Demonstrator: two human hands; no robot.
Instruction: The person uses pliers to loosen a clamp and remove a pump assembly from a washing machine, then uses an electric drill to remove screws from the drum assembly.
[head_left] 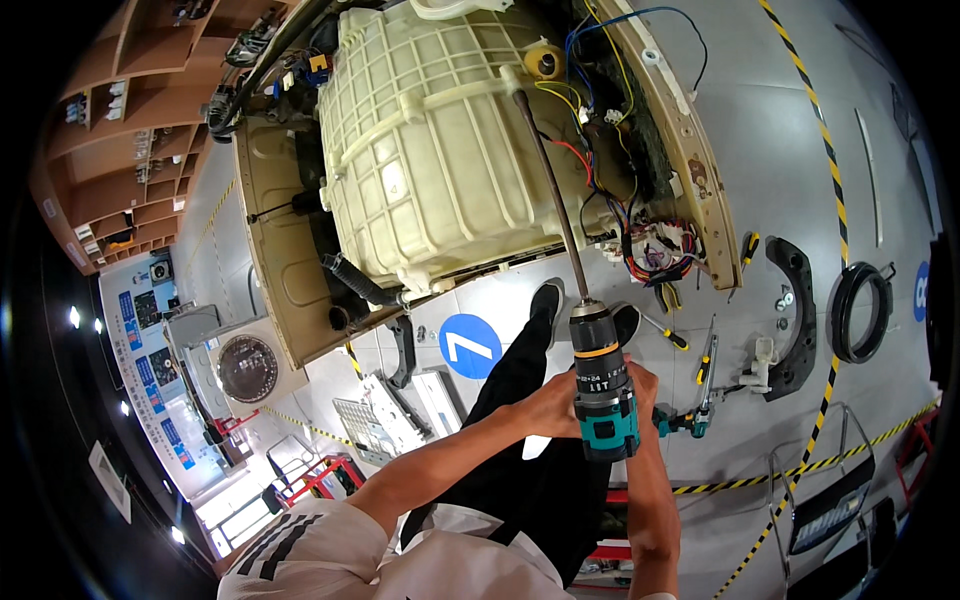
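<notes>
A teal and black cordless drill points away from me, with a long thin rod fixed in its chuck. My left hand is closed against the drill's left side. On the other side my right hand is wrapped round the drill, its fingers mostly hidden behind the body. The rod's far tip meets a post at the upper rim of a cream, ribbed plastic washing machine tub. The tub lies inside an opened metal cabinet. Its grip and battery are hidden below the drill body.
Loose coloured wires hang along the cabinet's right side. On the floor lie screwdrivers, pliers, a teal power tool, a black curved part and a black ring. A drain hose sticks out below the tub.
</notes>
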